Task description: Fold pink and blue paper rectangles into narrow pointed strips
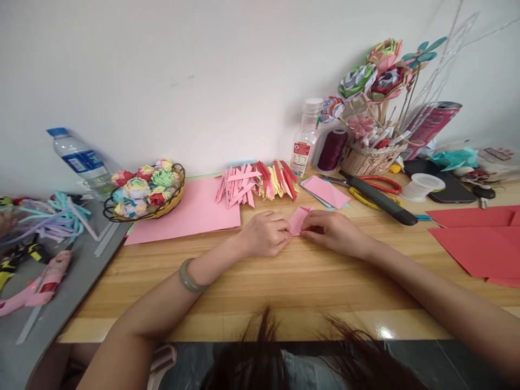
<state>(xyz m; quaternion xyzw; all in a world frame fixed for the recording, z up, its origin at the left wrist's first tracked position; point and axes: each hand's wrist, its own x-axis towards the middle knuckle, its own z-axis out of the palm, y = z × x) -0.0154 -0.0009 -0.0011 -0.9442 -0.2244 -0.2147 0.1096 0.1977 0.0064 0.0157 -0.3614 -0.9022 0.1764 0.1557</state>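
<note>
A small piece of pink paper (pixel 298 221), partly folded, lies on the wooden table between my two hands. My left hand (pixel 266 233) has its fingers bent and closed on the paper's left edge. From the other side, my right hand (pixel 330 230) pinches the paper's right edge between thumb and fingers. Just beyond sits a small stack of pink and blue paper pieces (pixel 325 192). Behind my left hand is a row of folded pink, red and yellow paper pieces (pixel 258 184). Large pink sheets (pixel 190 208) lie to the left.
A basket of paper flowers (pixel 146 189) and a water bottle (pixel 79 157) stand left. At the back are a glass bottle (pixel 305 141), purple thread (pixel 332 151) and a flower holder (pixel 374 157). A cutter knife (pixel 382 200), scissors (pixel 377 184) and red paper (pixel 479 249) lie right.
</note>
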